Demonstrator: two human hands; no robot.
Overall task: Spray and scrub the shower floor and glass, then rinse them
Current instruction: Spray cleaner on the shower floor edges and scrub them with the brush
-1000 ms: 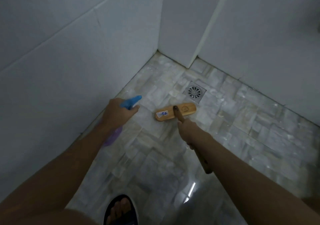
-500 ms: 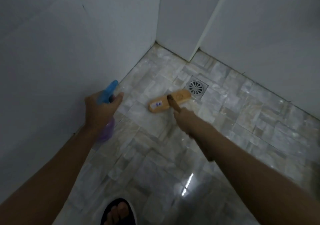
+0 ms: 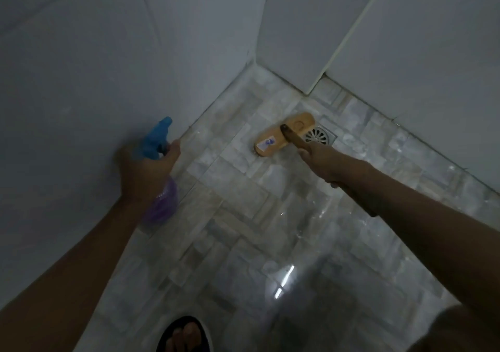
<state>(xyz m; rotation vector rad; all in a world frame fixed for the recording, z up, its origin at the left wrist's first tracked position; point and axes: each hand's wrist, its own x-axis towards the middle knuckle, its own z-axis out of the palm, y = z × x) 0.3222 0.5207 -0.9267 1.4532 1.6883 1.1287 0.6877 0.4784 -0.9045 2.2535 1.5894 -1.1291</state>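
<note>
Two hands busy, left hand (image 3: 147,170) gripping spray bottle (image 3: 159,167), right hand (image 3: 320,162) clasping brush (image 3: 284,134) handle beside drain (image 3: 319,136)

A dim corner was enclosed by plain white walls (image 3: 81,67), which were crossed by thin seams. The floor (image 3: 243,230) was laid with small marbled grey and beige tiles, and a square metal drain (image 3: 322,135) was set into it near the walls. A bright streak of light (image 3: 284,281) was reflected on the glossy tiles.

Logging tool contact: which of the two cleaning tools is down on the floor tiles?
The wooden scrub brush in the right hand, by the drain; the spray bottle in the left hand is aloft.
</note>
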